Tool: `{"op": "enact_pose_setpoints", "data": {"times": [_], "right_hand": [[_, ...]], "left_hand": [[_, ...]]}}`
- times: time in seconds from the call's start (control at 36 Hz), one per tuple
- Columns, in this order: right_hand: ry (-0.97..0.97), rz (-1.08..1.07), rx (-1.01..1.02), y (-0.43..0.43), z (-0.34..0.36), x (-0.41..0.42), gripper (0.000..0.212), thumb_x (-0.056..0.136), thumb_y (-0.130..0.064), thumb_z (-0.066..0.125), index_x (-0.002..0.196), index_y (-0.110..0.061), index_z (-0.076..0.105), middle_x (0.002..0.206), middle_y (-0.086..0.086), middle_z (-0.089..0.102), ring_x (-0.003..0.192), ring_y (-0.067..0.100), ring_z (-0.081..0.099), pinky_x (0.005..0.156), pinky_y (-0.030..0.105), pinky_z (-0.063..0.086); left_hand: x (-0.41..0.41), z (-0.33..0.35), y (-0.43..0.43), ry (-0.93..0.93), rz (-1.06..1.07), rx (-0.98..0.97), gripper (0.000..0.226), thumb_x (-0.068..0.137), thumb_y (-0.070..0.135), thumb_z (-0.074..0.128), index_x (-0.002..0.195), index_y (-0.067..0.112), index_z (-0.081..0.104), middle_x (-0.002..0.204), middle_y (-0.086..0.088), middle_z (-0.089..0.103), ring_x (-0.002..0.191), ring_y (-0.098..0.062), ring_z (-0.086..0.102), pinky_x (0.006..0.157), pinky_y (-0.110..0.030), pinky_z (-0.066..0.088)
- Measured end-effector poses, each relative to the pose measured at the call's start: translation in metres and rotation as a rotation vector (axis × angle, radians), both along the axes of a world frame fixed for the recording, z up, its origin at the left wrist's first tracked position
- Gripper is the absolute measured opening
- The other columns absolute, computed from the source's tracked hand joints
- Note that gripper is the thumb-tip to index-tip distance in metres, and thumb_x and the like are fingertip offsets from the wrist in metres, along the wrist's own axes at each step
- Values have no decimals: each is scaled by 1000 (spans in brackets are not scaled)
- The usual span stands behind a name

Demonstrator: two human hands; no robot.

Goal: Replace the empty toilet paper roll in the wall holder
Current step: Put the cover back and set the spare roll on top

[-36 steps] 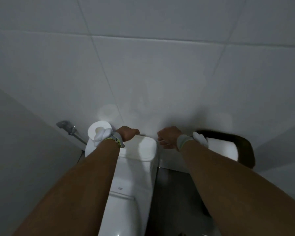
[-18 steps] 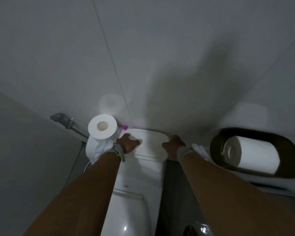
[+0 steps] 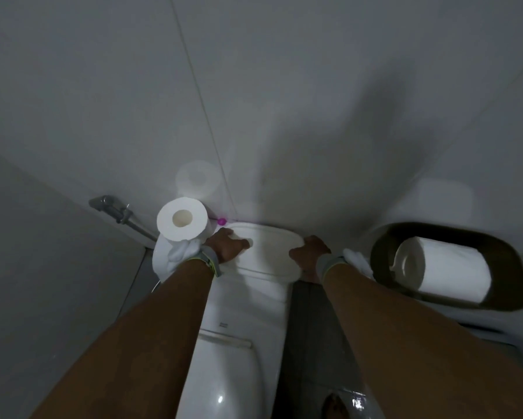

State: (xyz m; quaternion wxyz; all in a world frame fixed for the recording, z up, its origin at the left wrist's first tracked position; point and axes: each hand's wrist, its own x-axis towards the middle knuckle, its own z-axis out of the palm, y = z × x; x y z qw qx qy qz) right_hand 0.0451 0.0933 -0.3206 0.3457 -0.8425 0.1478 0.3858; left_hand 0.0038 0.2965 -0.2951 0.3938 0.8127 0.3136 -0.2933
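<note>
My left hand gripped the left end of the tank lid, thumb lying on top. My right hand clasped the lid's right end, fingers curled over its edge. The spare roll stood on end just left of my left hand. Right of my right hand, the wall holder carried a mounted roll lying sideways.

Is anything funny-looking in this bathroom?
Yes. The roll in the wall holder looks nearly full, not empty, and the left hand and right hand grip the toilet tank lid instead.
</note>
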Motion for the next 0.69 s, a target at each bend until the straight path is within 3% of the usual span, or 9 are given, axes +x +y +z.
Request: {"op": "enact_pose_setpoints", "data": {"times": [0.08, 0.17, 0.22, 0.31, 0.47, 0.61, 0.69], "right_hand": [[-8, 34, -20, -3, 17, -2, 74, 77, -35, 63, 143, -12, 40, 141, 14, 50, 123, 35, 54, 100, 38, 49], [-45, 55, -49, -7, 36, -5, 66, 83, -32, 62, 142, -10, 42, 138, 15, 52, 120, 37, 56, 96, 40, 51], [-70, 65, -43, -12, 46, -7, 62, 84, -30, 61, 141, -9, 44, 137, 15, 53, 119, 37, 57, 95, 41, 52], [-100, 82, -42, -18, 61, -8, 57, 86, -26, 61, 138, -7, 48, 134, 16, 56, 116, 36, 59, 94, 41, 53], [-197, 119, -81, -39, 106, -14, 43, 82, -19, 60, 123, -4, 62, 117, 17, 67, 101, 35, 68, 83, 41, 58], [-262, 155, -92, -61, 140, -15, 38, 86, -14, 57, 122, -3, 62, 120, 17, 66, 107, 34, 66, 92, 42, 55], [-303, 122, -90, -81, 161, -17, 40, 85, -13, 56, 123, -2, 62, 120, 18, 66, 109, 35, 65, 94, 43, 54]], "left_hand": [[-1, 9, -5, -11, 17, 2, 95, 64, 54, 71, 143, 12, 39, 147, -13, 44, 134, -31, 43, 113, -38, 35], [-3, 22, -10, -37, 36, -3, 99, 59, 54, 70, 143, 10, 40, 145, -15, 45, 132, -32, 45, 112, -39, 36], [-5, 31, -13, -51, 39, 7, 89, 71, 47, 74, 143, 9, 39, 146, -16, 44, 132, -33, 45, 111, -39, 38], [-7, 42, -16, -69, 43, 53, 76, 82, 38, 71, 143, 8, 37, 147, -16, 41, 132, -34, 45, 109, -39, 40], [-14, 84, -32, -112, 61, 112, 76, 85, 34, 66, 146, 5, 29, 148, -17, 38, 133, -34, 43, 108, -42, 43], [-15, 114, -45, -142, 114, 94, 71, 76, 30, 66, 135, -2, 42, 133, -21, 53, 119, -39, 56, 99, -47, 50], [-14, 136, -62, -161, 50, 144, 45, 89, 17, 55, 126, -8, 54, 127, -24, 58, 119, -39, 57, 99, -45, 50]]}}
